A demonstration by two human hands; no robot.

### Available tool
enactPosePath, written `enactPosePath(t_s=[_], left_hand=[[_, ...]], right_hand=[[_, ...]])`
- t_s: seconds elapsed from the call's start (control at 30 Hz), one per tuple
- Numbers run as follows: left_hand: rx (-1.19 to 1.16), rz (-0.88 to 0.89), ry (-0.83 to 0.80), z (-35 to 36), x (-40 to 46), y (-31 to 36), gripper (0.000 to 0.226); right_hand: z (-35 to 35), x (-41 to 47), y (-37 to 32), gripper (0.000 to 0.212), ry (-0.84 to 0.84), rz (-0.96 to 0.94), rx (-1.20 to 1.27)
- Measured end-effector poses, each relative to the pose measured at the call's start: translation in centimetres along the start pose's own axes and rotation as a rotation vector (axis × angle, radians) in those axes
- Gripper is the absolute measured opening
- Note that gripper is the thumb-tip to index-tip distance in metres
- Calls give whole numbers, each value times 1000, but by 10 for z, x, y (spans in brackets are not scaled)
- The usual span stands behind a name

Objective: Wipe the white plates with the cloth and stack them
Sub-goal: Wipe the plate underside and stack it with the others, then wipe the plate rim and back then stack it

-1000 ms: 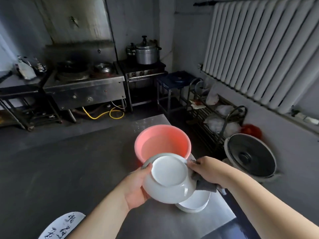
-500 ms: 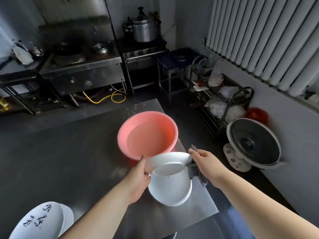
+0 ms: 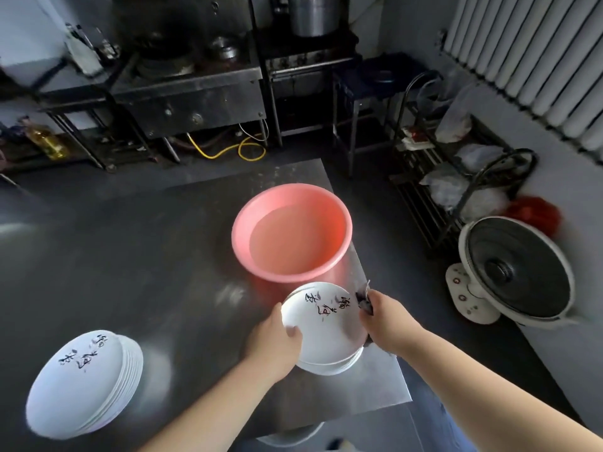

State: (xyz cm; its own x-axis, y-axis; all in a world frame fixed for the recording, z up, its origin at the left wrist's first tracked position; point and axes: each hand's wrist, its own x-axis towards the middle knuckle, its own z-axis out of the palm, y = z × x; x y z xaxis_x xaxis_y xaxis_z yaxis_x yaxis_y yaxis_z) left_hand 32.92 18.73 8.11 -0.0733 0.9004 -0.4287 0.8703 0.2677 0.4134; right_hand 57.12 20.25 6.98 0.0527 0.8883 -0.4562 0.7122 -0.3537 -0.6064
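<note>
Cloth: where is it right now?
Head view, right of centre: the dark cloth is gripped in the right hand, against the right rim of the top plate.

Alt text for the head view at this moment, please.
Left hand holds a white plate over a small stack by a pink basin; right hand grips a dark cloth at its rim. Another plate stack sits far left on the steel table.

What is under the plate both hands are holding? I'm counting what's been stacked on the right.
Under the held plate, the rims of more white plates show, stacked on the metal table. The held plate covers them, so their number cannot be told.
</note>
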Motion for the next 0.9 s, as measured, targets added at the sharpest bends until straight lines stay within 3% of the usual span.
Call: enactPosePath(t_s=[0.17, 0.37, 0.67, 0.9], left_hand=[[250, 54, 91, 18, 13, -8, 56], [434, 92, 166, 22, 28, -8, 45], [471, 145, 152, 23, 41, -18, 51], [387, 209, 122, -6, 35, -44, 53]], right_hand=[[8, 1, -1, 14, 54, -69, -140], [12, 9, 0, 15, 157, -143, -343], [-7, 9, -11, 29, 238, -146, -542], [-6, 9, -64, 28, 311, -198, -634]])
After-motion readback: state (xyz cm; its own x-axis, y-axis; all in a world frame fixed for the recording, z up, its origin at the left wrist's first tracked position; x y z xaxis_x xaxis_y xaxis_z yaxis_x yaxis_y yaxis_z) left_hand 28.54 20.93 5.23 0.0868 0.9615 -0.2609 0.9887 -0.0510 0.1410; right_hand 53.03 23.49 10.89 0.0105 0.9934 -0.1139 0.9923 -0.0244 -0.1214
